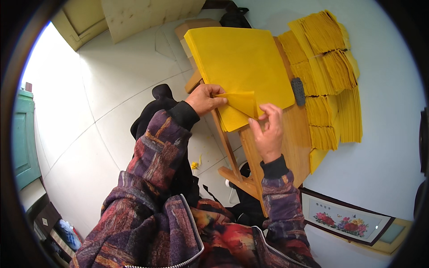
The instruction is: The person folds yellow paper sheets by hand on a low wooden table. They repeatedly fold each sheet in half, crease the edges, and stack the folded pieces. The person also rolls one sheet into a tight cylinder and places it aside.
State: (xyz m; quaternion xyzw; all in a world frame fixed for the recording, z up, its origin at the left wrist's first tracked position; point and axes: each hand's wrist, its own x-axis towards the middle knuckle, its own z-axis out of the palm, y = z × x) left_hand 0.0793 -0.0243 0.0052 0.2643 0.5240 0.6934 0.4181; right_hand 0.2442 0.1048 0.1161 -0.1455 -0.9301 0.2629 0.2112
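Note:
A thick stack of yellow paper sheets [237, 58] lies on a wooden table [292, 134]. At the stack's near left edge, my left hand [206, 99] is closed, with thumb and fingers pinching the top sheet. That sheet's near corner is turned back into a pointed flap [243, 102]. Beside the flap is my right hand [269, 134], with thumb and curled fingers apart and nothing visible between them. Its thumb tip comes close to the stack's near edge; I cannot tell whether it touches.
Folded yellow paper bundles [326, 67] are piled along the table's far right side, by the white wall. A dark grey block [298, 91] sits next to the stack. Left of the table is a pale tiled floor [107, 102] with yellow scraps [195, 165]. A framed flower picture [344, 219] is at lower right.

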